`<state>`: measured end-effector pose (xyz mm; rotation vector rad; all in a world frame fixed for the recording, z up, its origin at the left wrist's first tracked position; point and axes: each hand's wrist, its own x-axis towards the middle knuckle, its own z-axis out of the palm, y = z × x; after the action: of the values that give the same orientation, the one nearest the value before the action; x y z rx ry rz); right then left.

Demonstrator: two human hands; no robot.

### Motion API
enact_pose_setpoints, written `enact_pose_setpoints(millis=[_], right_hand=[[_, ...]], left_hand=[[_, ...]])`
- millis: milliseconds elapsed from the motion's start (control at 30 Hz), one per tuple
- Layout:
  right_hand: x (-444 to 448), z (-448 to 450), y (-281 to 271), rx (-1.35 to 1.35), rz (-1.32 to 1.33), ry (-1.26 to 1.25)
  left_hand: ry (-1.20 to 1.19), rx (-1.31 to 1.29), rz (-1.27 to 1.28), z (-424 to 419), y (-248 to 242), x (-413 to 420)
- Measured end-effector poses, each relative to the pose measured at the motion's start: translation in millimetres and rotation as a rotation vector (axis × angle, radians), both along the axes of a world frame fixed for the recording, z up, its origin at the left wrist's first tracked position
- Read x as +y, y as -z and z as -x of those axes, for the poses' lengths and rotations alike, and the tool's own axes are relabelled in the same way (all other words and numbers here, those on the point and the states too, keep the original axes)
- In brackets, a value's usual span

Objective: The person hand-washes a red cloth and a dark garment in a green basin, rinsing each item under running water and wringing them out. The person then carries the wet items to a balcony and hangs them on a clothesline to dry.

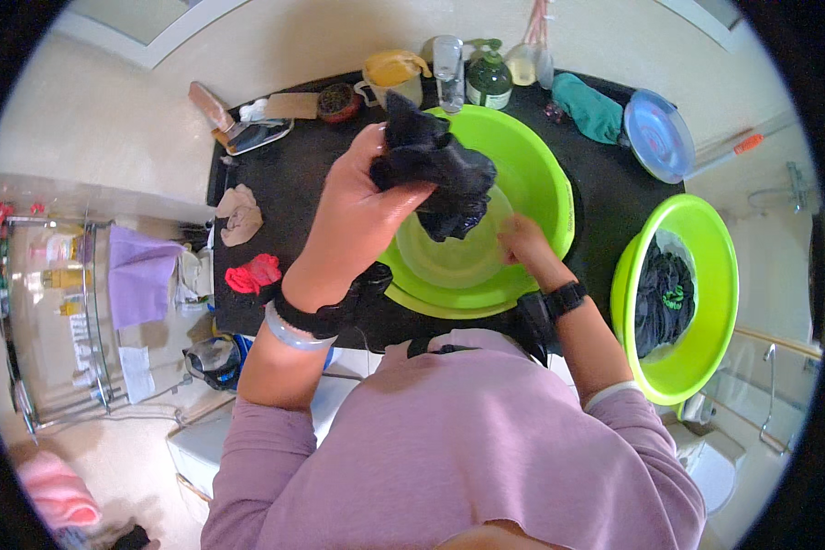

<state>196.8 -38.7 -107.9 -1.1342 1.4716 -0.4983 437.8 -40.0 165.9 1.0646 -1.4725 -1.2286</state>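
My left hand (361,199) is raised above the basin and grips a bunched, wet-looking black cloth (440,165). Below it, a lime-green plastic basin (553,179) stands on the black countertop (268,172), with what looks like shallow water (447,254) at its bottom. My right hand (522,240) hovers over the right part of this basin, its fingers curled in and nothing visible in them. The cloth hides part of the basin's far side. Both wrists wear black bands.
At right, a second green basin (718,275) holds dark clothing (663,295). Along the wall stand a mug (405,88), a clear bottle (448,75), a green pump bottle (489,82), a teal cloth (588,106) and a blue bowl (656,134). A red cloth (253,273) lies left.
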Motion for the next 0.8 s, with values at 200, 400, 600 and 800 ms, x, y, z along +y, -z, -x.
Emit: enact_pose_setpoints(millis=[200, 400, 600, 800], right_hand=[[11.6, -10.7, -38.7, -0.211, -0.078, 0.214], [13.6, -14.9, -51.9, -0.189, -0.077, 0.213], [17.1, -19.9, -53.2, -0.237, -0.065, 0.232], [17.2, -25.8, -66.4, -0.235, -0.074, 0.214]], left_hand=[[-0.009, -0.163, 0.081, -1.7, 8.4, 0.6], [-0.012, -0.143, 0.098, -1.4, 8.9, 1.4], [-0.035, -0.067, 0.076, -2.5, 7.3, 3.6], [-0.031, 0.098, -0.031, -5.1, 10.8, 1.7]])
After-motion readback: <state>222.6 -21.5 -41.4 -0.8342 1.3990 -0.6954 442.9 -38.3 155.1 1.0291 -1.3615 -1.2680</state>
